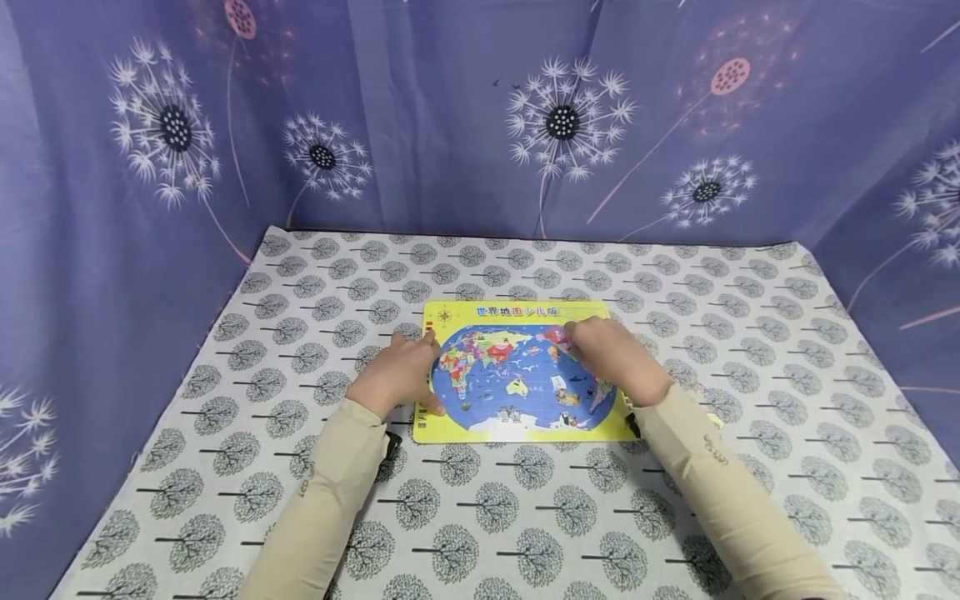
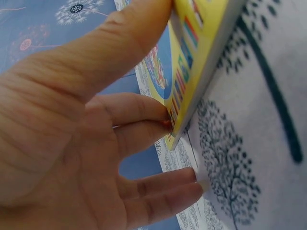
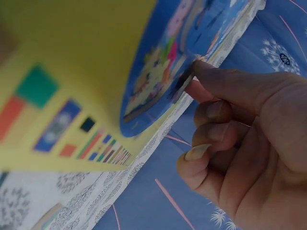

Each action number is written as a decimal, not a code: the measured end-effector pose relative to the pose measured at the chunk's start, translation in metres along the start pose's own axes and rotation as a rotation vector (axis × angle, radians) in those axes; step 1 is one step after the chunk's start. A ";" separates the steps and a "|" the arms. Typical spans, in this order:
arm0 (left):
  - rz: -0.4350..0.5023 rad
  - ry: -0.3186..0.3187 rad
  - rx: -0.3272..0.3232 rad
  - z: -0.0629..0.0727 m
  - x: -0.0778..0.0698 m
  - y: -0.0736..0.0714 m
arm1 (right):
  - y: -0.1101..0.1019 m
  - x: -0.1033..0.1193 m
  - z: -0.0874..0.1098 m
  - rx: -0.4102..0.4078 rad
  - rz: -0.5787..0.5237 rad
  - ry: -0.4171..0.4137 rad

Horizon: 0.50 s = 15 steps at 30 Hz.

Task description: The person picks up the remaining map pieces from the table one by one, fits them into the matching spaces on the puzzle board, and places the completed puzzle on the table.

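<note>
A yellow-bordered world map puzzle board [image 1: 525,431] lies flat on the cloth, with a blue oval map and colourful continents. My left hand [image 1: 397,372] rests at its left edge, fingers spread; the left wrist view shows the thumb and two fingertips touching the border [image 2: 178,91], while the other two fingers reach the cloth. Over the upper right of the map, my right hand [image 1: 618,354] pinches a small puzzle piece [image 3: 182,82] between thumb and index finger, its other fingers curled. That hand covers part of the board, and most of the piece's face is hidden.
A white cloth [image 1: 450,542] printed with grey trees covers the table. Blue curtains [image 1: 450,100] with dandelions enclose the back and sides. Some small yellow thing [image 1: 714,420] shows beside the right forearm, mostly hidden by the sleeve [image 1: 712,467].
</note>
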<state>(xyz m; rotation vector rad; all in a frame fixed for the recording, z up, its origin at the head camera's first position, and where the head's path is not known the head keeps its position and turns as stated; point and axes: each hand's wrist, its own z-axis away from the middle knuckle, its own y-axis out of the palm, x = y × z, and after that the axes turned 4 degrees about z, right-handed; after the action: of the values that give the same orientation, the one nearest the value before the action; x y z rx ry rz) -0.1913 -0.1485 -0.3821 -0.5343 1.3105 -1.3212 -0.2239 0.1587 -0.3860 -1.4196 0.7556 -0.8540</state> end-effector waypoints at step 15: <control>-0.004 0.007 -0.002 -0.001 0.000 -0.001 | -0.003 -0.003 0.002 0.028 0.057 -0.048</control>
<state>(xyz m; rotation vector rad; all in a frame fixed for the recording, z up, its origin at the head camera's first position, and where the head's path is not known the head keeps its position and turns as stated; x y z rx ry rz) -0.1924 -0.1483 -0.3813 -0.5347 1.3172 -1.3263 -0.2244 0.1625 -0.3827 -1.3830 0.7421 -0.7811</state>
